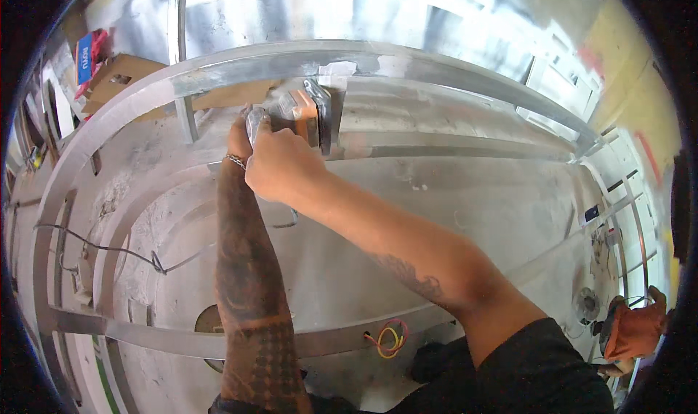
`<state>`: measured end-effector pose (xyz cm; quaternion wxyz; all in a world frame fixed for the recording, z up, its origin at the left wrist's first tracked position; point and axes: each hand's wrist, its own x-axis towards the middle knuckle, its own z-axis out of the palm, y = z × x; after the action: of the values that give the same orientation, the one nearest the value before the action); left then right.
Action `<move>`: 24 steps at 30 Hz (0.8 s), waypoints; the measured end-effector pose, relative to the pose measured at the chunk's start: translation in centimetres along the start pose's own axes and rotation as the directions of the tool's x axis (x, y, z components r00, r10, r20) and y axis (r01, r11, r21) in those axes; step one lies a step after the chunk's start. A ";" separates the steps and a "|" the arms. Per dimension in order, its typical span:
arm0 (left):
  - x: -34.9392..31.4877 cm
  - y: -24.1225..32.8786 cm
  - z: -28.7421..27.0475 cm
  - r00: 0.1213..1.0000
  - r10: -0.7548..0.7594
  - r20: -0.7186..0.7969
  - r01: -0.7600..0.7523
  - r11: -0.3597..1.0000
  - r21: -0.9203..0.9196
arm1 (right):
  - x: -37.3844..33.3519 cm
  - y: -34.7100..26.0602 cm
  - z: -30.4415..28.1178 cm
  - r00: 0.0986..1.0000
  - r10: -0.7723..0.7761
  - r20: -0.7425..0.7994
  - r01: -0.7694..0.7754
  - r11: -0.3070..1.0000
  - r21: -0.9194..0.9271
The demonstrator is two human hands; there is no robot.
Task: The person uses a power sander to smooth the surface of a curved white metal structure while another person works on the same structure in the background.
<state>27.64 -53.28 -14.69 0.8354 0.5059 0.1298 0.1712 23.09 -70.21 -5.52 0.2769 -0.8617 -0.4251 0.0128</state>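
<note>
A power sander [304, 113] with an orange and grey body stands on its side, its dark flat pad toward a short upright post [337, 116] of the metal frame. Whether the pad touches the post I cannot tell. My right hand [287, 163] is closed round the sander's grey rear end. Just left of it, my left hand [238, 134], with a chain bracelet at the wrist, grips the same end; its fingers are partly hidden. Above the sander runs the frame's curved grey top rail [269, 65], with lighter patches on it.
A cardboard box [127, 76] lies behind the frame at left. A dark cable [160, 265] crosses the left side. Coloured wires [389, 339] poke from the near rail [327, 341]. At far right, a rust-coloured cloth-like thing [634, 330] is beside what looks like another person's hand.
</note>
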 end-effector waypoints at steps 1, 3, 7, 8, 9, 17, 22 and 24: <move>0.1 0.0 0.1 1.000 0.002 0.003 -0.002 1.000 -0.003 | 0.0 0.0 -0.1 1.000 0.015 0.012 -0.015 1.000 -0.003; 0.2 0.0 0.2 1.000 0.006 0.011 -0.006 1.000 -0.008 | -0.1 0.0 -0.4 1.000 -0.004 -0.007 0.004 1.000 -0.008; 0.6 -0.1 -0.1 0.999 0.020 0.025 -0.020 1.000 -0.013 | 0.3 0.8 0.4 0.996 -0.054 -0.068 0.051 0.998 -0.044; 0.5 -0.3 -0.3 0.999 0.026 0.027 -0.026 1.000 -0.015 | 0.2 0.9 0.7 0.996 -0.059 -0.070 0.056 0.998 -0.043; 0.3 -0.6 -0.8 0.999 0.030 0.023 -0.030 0.999 -0.016 | -0.3 0.7 0.8 0.997 -0.036 -0.063 0.033 0.999 -0.043; -4.4 -1.7 3.4 0.996 -0.024 -0.091 -0.014 0.921 -0.390 | -2.3 3.2 -0.6 0.997 -0.079 0.023 0.082 0.984 -0.156; -7.2 -3.9 7.6 0.957 -0.026 -0.290 -0.137 0.839 -0.526 | -3.8 6.0 -2.2 0.987 -0.163 0.005 0.161 0.966 -0.204; -7.8 -4.0 8.1 0.943 -0.045 -0.331 -0.143 0.841 -0.521 | -4.2 6.4 -2.7 0.984 -0.181 0.002 0.177 0.963 -0.203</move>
<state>24.30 -64.76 -14.26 0.9050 0.2184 0.2015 0.3043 25.79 -77.70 -7.24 0.1914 -0.8435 -0.4979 -0.0627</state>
